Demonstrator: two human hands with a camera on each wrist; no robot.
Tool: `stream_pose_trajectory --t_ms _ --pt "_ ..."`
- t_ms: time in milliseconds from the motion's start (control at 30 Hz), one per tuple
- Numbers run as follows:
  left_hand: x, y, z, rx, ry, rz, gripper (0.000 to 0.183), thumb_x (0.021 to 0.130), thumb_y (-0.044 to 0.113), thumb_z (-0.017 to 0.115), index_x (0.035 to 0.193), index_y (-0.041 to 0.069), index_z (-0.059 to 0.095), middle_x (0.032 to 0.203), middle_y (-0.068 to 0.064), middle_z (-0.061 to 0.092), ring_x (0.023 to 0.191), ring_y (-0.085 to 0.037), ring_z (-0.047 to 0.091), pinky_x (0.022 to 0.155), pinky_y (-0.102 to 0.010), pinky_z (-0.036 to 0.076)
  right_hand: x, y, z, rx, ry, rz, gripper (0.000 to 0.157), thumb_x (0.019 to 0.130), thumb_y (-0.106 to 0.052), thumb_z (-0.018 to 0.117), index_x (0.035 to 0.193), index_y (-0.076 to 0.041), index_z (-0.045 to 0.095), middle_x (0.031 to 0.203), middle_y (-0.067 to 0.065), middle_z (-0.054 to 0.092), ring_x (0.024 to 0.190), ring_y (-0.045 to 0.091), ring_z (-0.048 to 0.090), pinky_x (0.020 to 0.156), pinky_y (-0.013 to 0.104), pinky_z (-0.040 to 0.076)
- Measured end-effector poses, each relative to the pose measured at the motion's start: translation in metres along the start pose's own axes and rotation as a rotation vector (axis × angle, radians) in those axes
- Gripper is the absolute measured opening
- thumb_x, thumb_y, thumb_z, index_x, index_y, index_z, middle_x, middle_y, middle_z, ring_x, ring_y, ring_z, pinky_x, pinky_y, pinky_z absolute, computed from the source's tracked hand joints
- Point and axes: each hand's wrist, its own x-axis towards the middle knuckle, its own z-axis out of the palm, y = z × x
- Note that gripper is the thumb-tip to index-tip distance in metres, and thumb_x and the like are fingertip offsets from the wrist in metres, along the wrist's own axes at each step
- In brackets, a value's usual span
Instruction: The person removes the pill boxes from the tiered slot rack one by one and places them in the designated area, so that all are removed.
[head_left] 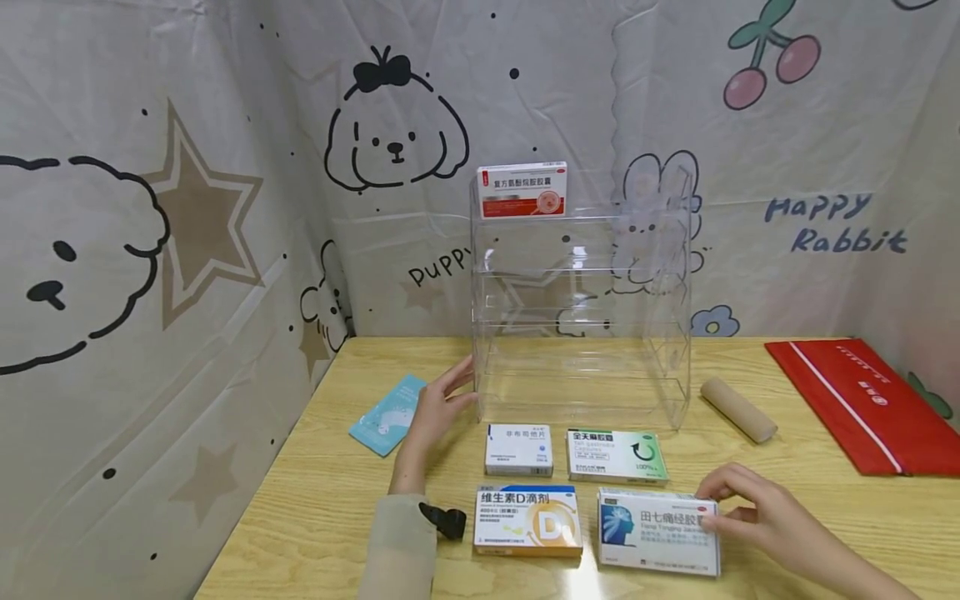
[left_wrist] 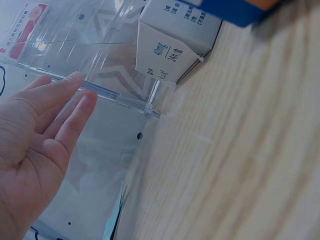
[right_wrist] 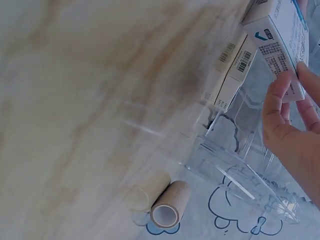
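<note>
My right hand [head_left: 761, 512] pinches the right end of a white-and-blue medicine box [head_left: 660, 537], thumb in front and fingers behind. In the right wrist view that box [right_wrist: 282, 45] is tilted and appears raised off the table. My left hand [head_left: 438, 408] touches the left side of a clear tiered display rack [head_left: 581, 410], its fingers [left_wrist: 67, 117] fairly straight against the rack's edge. In front of the rack lie a small white medicine box [head_left: 517, 450], a green-and-white capsule box [head_left: 617, 457] and an orange-and-blue vitamin D box [head_left: 527, 521].
A red-and-white capsule box [head_left: 522, 192] stands on the rack's top tier at the left. A light-blue packet [head_left: 386, 417] lies left of the rack. To the right are a brown cardboard tube [head_left: 738, 410] and a red pouch [head_left: 862, 404]. Printed cloth [head_left: 247, 400] surrounds the wooden table [head_left: 300, 525].
</note>
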Motion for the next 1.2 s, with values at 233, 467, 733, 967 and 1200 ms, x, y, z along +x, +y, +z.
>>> stream_pose_trajectory --t_ms 233,467,733,967,1200 --pt "0.001 0.001 -0.001 0.018 -0.005 -0.002 0.062 0.091 0.0 0.064 0.148 0.014 0.045 0.148 -0.012 0.051 0.132 -0.031 0.054 0.103 -0.034 0.055 0.01 0.006 0.001 -0.007 -0.086 0.102 0.017 0.088 -0.011 0.072 0.103 -0.012 0.065 0.098 -0.009 0.064 0.087 -0.008 0.057 0.063 0.015 0.058" --pt "0.001 0.0 -0.001 0.019 -0.001 0.003 0.061 0.09 0.0 0.064 0.147 0.014 0.046 0.148 -0.012 0.05 0.132 -0.031 0.054 0.105 -0.04 0.054 0.017 0.012 0.003 -0.021 -0.145 0.126 0.013 0.089 -0.011 0.07 0.102 -0.009 0.066 0.095 -0.003 0.065 0.084 -0.011 0.054 0.064 0.015 0.057" --pt "0.001 0.001 -0.001 0.017 0.0 0.012 0.061 0.091 0.0 0.064 0.147 0.012 0.045 0.149 -0.012 0.05 0.132 -0.031 0.054 0.105 -0.038 0.054 0.022 0.013 0.003 -0.028 -0.198 0.197 0.016 0.09 -0.018 0.07 0.102 -0.008 0.066 0.096 -0.001 0.066 0.082 -0.012 0.052 0.065 0.015 0.056" --pt "0.0 0.001 -0.001 0.023 -0.003 0.011 0.061 0.091 0.0 0.064 0.147 0.012 0.045 0.149 -0.013 0.05 0.132 -0.031 0.054 0.103 -0.033 0.055 0.023 0.014 0.006 -0.062 -0.165 0.177 0.015 0.089 -0.017 0.071 0.1 -0.008 0.068 0.093 -0.004 0.066 0.081 -0.013 0.051 0.063 0.015 0.055" --pt "-0.001 0.001 -0.002 0.005 -0.007 -0.008 0.062 0.09 -0.001 0.064 0.148 0.012 0.044 0.149 -0.014 0.049 0.133 -0.032 0.053 0.103 -0.032 0.056 0.023 0.017 0.007 -0.063 -0.17 0.191 0.016 0.089 -0.017 0.072 0.1 -0.006 0.068 0.096 0.0 0.066 0.082 -0.014 0.05 0.066 0.015 0.058"
